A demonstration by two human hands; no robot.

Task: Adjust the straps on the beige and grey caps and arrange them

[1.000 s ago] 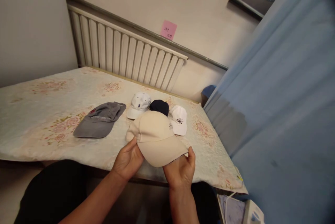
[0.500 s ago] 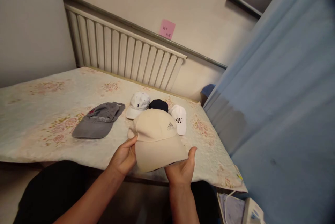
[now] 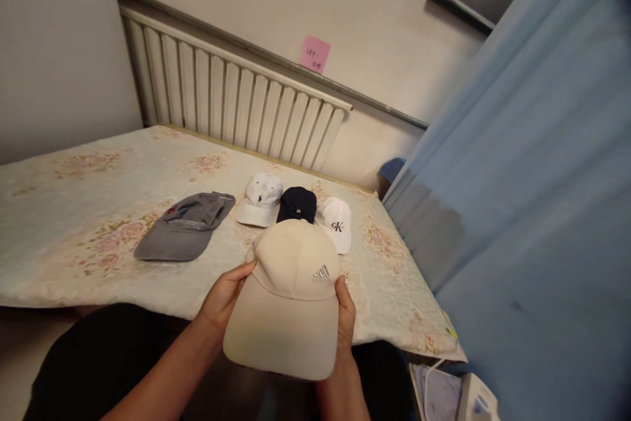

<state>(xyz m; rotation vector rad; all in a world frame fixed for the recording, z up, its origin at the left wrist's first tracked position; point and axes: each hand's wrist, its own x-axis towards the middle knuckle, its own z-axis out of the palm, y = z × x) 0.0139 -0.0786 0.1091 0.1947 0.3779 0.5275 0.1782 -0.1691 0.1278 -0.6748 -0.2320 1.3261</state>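
A cream baseball cap [image 3: 296, 263] with a three-bar logo is held up over the bed's front edge, its brim tilted down toward me. My left hand [image 3: 224, 293] grips its left side, thumb on top near the brim seam. On the opposite side my right hand [image 3: 346, 309] holds it with the thumb against the crown; the other fingers are hidden beneath. Behind it stand a white cap [image 3: 261, 198] with a small dark emblem, a black cap [image 3: 298, 203] partly covered by the cream one, and a white CK cap [image 3: 338, 227]. Farther left lies a grey cap [image 3: 185, 227].
The caps rest on a bed with a floral cover [image 3: 162, 165]. A radiator [image 3: 231, 92] runs along the wall behind, under a pink note [image 3: 315, 54]. A blue curtain [image 3: 513, 198] hangs at the right. Below it is a white box [image 3: 477, 398] with a cable.
The cream cap has come lower and closer, its brim turning to face me. My right hand has shifted from under the brim to the cap's right side. More of the black cap shows.
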